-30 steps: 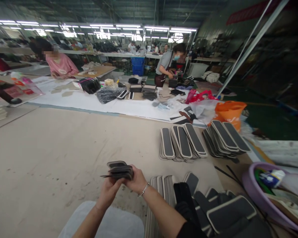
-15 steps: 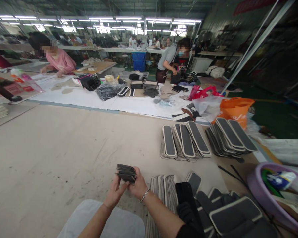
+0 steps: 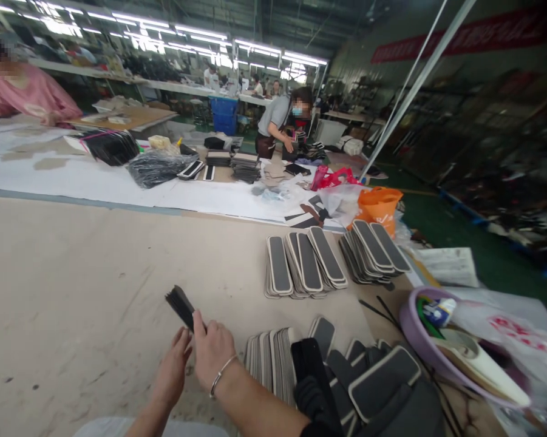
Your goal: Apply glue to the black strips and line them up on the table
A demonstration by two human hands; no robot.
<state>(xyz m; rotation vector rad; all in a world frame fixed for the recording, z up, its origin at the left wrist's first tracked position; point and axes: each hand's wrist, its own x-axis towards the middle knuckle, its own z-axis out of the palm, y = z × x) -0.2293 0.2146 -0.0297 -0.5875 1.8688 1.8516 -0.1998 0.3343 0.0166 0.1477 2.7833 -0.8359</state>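
Note:
A thin stack of dark flat pieces stands tilted above the table, its upper edges fanned slightly apart. My right hand, with a silver bracelet at the wrist, is closed around the stack's lower right part. Against the lower left side of the same stack are the bent fingers of my left hand. The stack's bottom end is hidden behind my hands. Just right of my right forearm, a row of pale-edged pieces stands packed on edge. Loose grey panels with cream borders lie heaped beyond it.
Stacks of grey cream-edged panels stand at the right of the beige table. A purple basin holds a tube and other items. An orange bag sits behind. Two co-workers stand across the white-covered table.
The view has swung right. The stack has been turned from lying flat between both hands to a steep tilt, and my right hand now covers its lower part.

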